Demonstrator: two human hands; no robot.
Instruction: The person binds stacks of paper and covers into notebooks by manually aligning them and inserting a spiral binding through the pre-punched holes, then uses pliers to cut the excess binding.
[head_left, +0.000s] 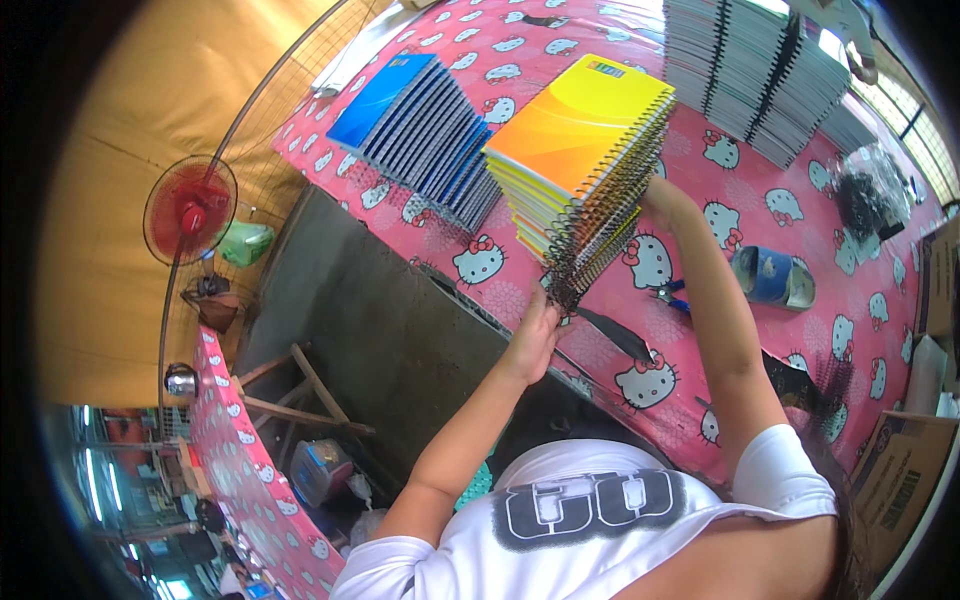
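A tall stack of spiral notebooks [570, 125] with yellow and orange covers stands on the table, its black wire spines facing me. My left hand [537, 337] grips the low near corner of the stack, thumb up against the wire coils. At the right side, my right hand [667, 203] curls round the stack's edge, its fingertips hidden behind the coils. Left of it leans a row of blue notebooks [415, 125]. Near my hands lie a dark flat strip [615, 335] and blue-handled pliers [677, 297].
A pink patterned cloth [500, 300] covers the table. A blue slipper [772, 277] and a clear bag of black coils [872, 200] lie to the right. Tall white spiral-bound stacks [750, 75] stand at the back. Cardboard boxes [895, 475] are at far right, a red fan [192, 212] at left.
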